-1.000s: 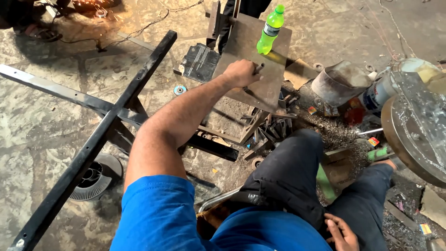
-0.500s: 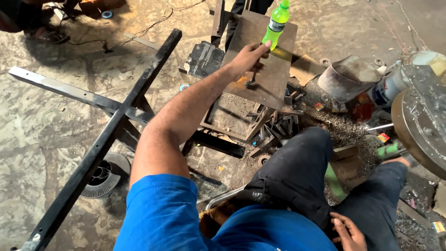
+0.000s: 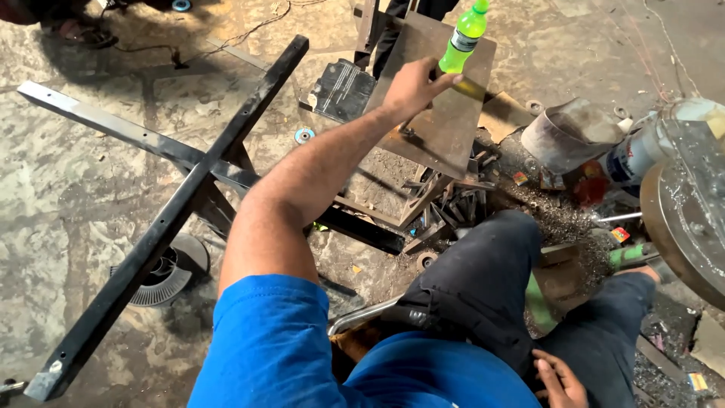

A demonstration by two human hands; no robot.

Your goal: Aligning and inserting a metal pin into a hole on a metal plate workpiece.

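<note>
On the workshop floor, past the crossed black steel bars (image 3: pixel 162 227), the left hand (image 3: pixel 411 87) stretches at full arm's length, fingers loosely spread toward the green bottle (image 3: pixel 462 38) on the rusty metal plate (image 3: pixel 445 125), while the right hand (image 3: pixel 560 378) rests open on the thigh.

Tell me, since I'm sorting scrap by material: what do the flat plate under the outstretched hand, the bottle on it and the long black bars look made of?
The flat plate looks like bare steel: dull brown-grey with rusty patches. The bottle seems clear plastic holding green liquid, with a green cap. The long black bars look like painted or dark steel box section, with square edges and small holes; coating unclear.
</note>
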